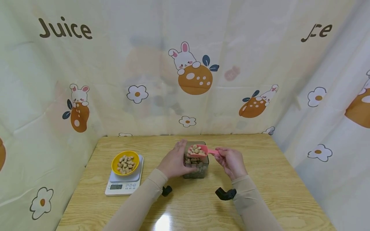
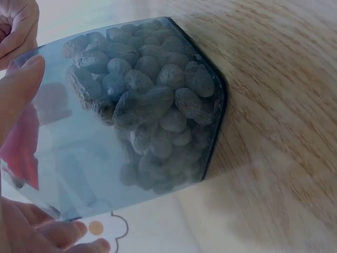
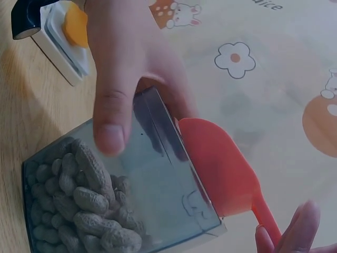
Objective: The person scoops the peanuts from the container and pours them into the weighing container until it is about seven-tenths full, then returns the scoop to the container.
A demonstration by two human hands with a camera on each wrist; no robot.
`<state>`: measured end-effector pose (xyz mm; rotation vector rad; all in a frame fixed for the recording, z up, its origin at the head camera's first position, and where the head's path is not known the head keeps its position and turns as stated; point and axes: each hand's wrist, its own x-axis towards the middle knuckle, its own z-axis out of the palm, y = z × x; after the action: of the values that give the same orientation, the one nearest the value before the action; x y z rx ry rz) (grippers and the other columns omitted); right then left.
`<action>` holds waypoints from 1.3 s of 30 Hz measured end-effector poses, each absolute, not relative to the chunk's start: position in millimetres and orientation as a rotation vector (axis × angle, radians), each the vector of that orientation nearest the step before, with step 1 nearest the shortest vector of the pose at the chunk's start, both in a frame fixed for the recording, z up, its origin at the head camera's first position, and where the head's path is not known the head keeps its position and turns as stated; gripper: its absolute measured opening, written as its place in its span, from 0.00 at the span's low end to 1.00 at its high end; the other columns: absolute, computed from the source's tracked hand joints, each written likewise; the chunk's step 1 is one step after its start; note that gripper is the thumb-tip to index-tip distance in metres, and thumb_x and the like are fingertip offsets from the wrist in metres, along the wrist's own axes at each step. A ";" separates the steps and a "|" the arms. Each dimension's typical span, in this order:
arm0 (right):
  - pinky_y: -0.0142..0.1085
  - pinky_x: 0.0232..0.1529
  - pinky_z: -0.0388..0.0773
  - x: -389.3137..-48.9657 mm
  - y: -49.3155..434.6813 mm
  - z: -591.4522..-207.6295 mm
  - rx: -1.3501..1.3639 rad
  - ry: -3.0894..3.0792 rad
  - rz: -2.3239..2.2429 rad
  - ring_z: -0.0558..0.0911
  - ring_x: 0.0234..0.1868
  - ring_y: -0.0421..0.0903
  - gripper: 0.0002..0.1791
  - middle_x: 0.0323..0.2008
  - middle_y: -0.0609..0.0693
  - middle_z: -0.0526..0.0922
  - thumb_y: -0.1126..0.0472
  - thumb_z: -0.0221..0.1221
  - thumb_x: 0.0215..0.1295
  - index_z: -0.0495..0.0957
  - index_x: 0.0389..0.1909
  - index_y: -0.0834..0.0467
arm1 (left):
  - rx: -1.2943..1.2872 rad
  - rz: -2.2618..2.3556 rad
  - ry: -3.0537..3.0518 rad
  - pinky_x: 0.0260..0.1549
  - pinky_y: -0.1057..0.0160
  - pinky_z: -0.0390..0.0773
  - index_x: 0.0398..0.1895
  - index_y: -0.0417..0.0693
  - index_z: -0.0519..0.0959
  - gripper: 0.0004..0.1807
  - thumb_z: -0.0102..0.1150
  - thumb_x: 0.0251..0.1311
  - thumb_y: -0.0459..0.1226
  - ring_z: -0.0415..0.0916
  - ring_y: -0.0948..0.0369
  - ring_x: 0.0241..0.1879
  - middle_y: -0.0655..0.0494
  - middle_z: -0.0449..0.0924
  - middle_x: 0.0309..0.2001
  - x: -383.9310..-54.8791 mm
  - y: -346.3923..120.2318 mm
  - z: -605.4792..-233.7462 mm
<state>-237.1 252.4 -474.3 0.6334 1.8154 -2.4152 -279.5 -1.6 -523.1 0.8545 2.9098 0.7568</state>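
My left hand [image 1: 173,163] grips a clear grey square container [image 1: 194,175] from its left side, thumb across the near wall and fingers at the far left. Unshelled peanuts [image 2: 150,100] fill the lower part of it, as the left wrist view shows through the wall. Over the container's mouth is a pink scoop [image 3: 221,168] loaded with peanuts [image 1: 196,149]. The fingers of my right hand [image 1: 232,161] pinch its handle from the right. In the right wrist view the scoop's bowl lies right at the container's rim.
On the left of the wooden table [image 1: 260,199] stands a white kitchen scale [image 1: 119,190], its display too small to read. A yellow bowl [image 1: 114,160] holding peanuts rests on the scale. Behind the table hangs a printed curtain [image 1: 156,115]. Black curved pieces [image 1: 225,194] sit by both wrists.
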 end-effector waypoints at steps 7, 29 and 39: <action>0.25 0.38 0.87 -239.8 243.4 -470.0 0.597 1.827 -2.409 0.85 0.28 0.34 0.19 0.36 0.49 0.86 0.68 0.52 0.83 0.75 0.68 0.73 | 0.865 0.749 2.916 0.82 0.40 0.60 0.90 0.47 0.44 0.72 0.73 0.54 0.71 0.48 0.44 0.87 0.47 0.44 0.89 -273.6 -17.4 -516.0; 0.24 0.30 0.85 -257.3 175.2 -465.7 0.406 1.863 -2.374 0.84 0.24 0.36 0.17 0.31 0.51 0.85 0.70 0.53 0.81 0.79 0.61 0.76 | 0.660 0.716 3.059 0.83 0.35 0.53 0.89 0.45 0.46 0.71 0.71 0.55 0.72 0.46 0.43 0.88 0.43 0.47 0.88 -265.8 -107.6 -509.7; 0.25 0.30 0.85 -264.9 145.6 -464.2 0.357 1.833 -2.374 0.84 0.23 0.37 0.17 0.31 0.53 0.86 0.70 0.53 0.80 0.78 0.61 0.78 | 0.535 0.804 3.076 0.84 0.35 0.52 0.88 0.42 0.49 0.69 0.72 0.56 0.70 0.44 0.39 0.88 0.39 0.47 0.88 -258.5 -147.5 -512.7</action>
<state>-264.9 145.6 -464.2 0.3574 1.8332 -2.3741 -258.5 -147.5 -512.7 0.5347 3.0765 0.8041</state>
